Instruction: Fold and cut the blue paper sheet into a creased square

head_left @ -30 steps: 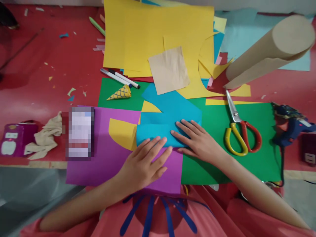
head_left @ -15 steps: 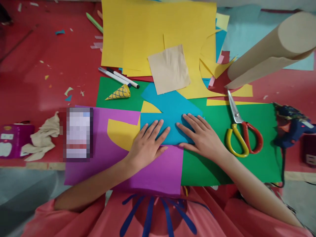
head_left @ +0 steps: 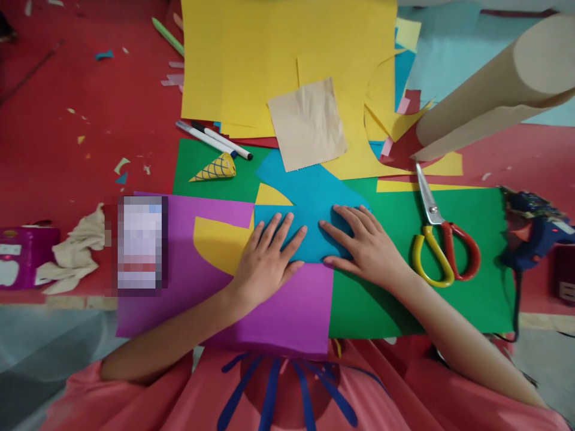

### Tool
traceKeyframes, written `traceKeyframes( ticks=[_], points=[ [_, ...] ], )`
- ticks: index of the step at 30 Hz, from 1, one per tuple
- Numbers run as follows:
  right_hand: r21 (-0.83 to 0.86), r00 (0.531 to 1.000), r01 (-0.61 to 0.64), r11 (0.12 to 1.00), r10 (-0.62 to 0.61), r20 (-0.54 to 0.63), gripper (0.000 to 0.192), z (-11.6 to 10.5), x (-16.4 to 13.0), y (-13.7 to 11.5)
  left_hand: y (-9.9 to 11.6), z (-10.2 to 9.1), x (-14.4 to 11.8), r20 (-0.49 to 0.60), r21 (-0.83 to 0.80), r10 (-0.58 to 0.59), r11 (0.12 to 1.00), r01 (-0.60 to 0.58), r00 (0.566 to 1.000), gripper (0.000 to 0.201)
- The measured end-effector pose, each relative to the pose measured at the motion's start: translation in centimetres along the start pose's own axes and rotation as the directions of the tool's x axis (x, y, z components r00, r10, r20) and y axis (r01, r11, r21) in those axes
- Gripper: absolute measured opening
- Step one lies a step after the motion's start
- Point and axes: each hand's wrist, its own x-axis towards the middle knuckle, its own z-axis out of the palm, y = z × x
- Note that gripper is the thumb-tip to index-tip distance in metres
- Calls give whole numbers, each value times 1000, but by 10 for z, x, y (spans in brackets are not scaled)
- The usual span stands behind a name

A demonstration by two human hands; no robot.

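- L hand [head_left: 265, 263] fingers [head_left: 281, 230] spread flat, palm down, pressing the folded blue paper sheet [head_left: 309, 224]; nothing gripped, just pinned under the pads.
- R hand [head_left: 366, 248] fingers [head_left: 344, 224] likewise splayed flat on the same blue sheet, tips nearly meeting the L ones, small gap btwn them.
- Blue sheet lies directly under both sets of fingers, on top of a purple paper sheet [head_left: 179, 299] (under L wrist) and a green paper sheet [head_left: 404, 311] (under R wrist).
- Handling, by the look of it: thin, v. light, bends easily, creases for good once pressed. Prob. slides on the smooth paper below, so flat pressure w/ both hands suits it; to lift, pinch a free edge or corner, not the middle.
- Just left of L fingers: yellow curved paper cut-out [head_left: 218, 242]; a smaller yellow wedge scrap [head_left: 272, 196] just beyond the fingertips.
- Right of R fingers, apart: scissors w/ yellow and red handles [head_left: 438, 239], blades pointing away; further right a blue glue gun [head_left: 532, 230].
- Beyond the fingers: small yellow paper cone w/ grid lines [head_left: 218, 169], two white marker pens [head_left: 215, 139], tan paper square [head_left: 308, 124] on big yellow sheets [head_left: 251, 60], brown paper roll [head_left: 494, 90].
- Far left: crumpled beige cloth [head_left: 74, 254], all on the red bench [head_left: 67, 155].
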Motion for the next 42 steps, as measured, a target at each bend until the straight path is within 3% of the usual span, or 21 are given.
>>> traceKeyframes(
  ticks=[42],
  points=[
    [39, 999, -46, 998, 46, 2, 69, 7, -1, 0, -2, 6, 1, -19, -1, -10, 1000, 10, 1000, 58]
  ],
)
